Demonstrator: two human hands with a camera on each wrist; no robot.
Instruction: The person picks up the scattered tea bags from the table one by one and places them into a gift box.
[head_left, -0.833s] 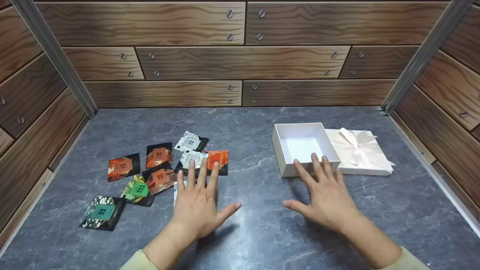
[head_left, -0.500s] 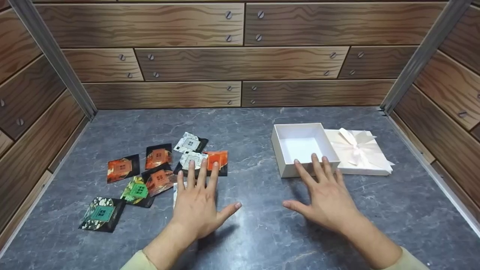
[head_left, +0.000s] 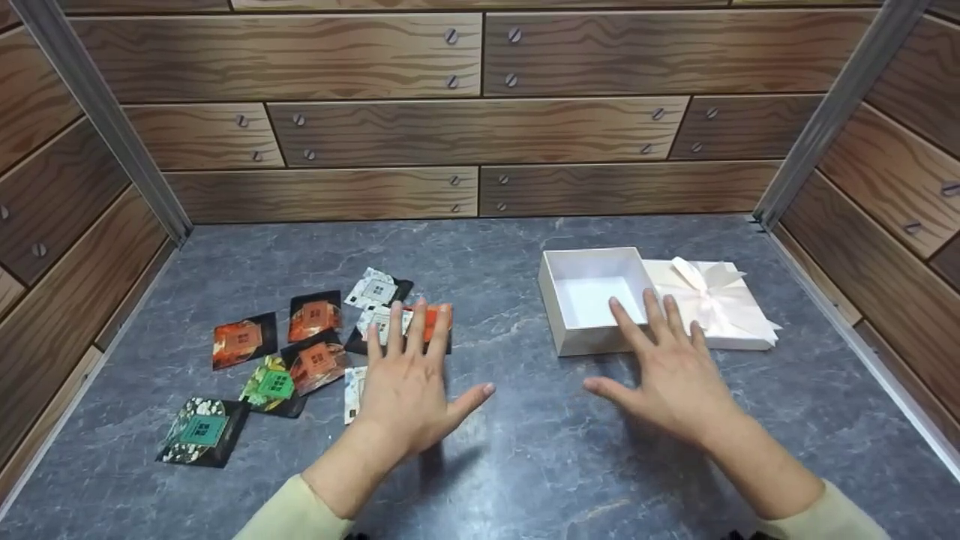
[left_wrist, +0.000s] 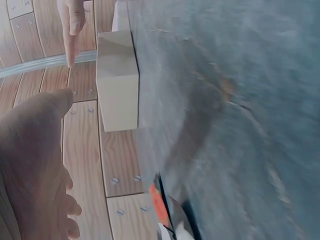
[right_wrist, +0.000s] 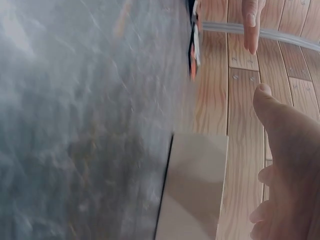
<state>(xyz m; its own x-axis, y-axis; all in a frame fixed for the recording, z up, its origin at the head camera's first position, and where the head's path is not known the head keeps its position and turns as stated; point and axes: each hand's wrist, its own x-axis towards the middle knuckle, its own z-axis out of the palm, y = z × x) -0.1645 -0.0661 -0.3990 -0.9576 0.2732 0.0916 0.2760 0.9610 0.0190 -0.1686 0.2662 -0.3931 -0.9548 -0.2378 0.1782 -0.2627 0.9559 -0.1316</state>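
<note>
My left hand [head_left: 409, 390] hovers palm down with fingers spread, holding nothing. Its fingertips overlap a white-and-black packet [head_left: 379, 324] and an orange packet [head_left: 437, 322] in the head view, and it partly hides another white packet [head_left: 353, 397]. On the right, my other hand [head_left: 675, 382] is likewise spread and holds nothing, its fingers overlapping the front of a white lidless box [head_left: 553, 311]. Both wrist views show the hands raised over the tabletop. The box's bare inside faces up. Beside it lies its white lid [head_left: 750, 330] with a pale ribbon bow [head_left: 709, 296].
More flat printed packets lie at the left: orange ones [head_left: 238, 339], a green one [head_left: 274, 381] and a teal-labelled one [head_left: 202, 430]. Some overlap. Wood-patterned walls [head_left: 375, 135] enclose the grey marbled table [head_left: 510, 450] at the back and sides.
Both hands have lifted a little off the table and shifted slightly right, their shadows now further from them. The head view has tilted slightly. The packets, box and lid stay in place.
</note>
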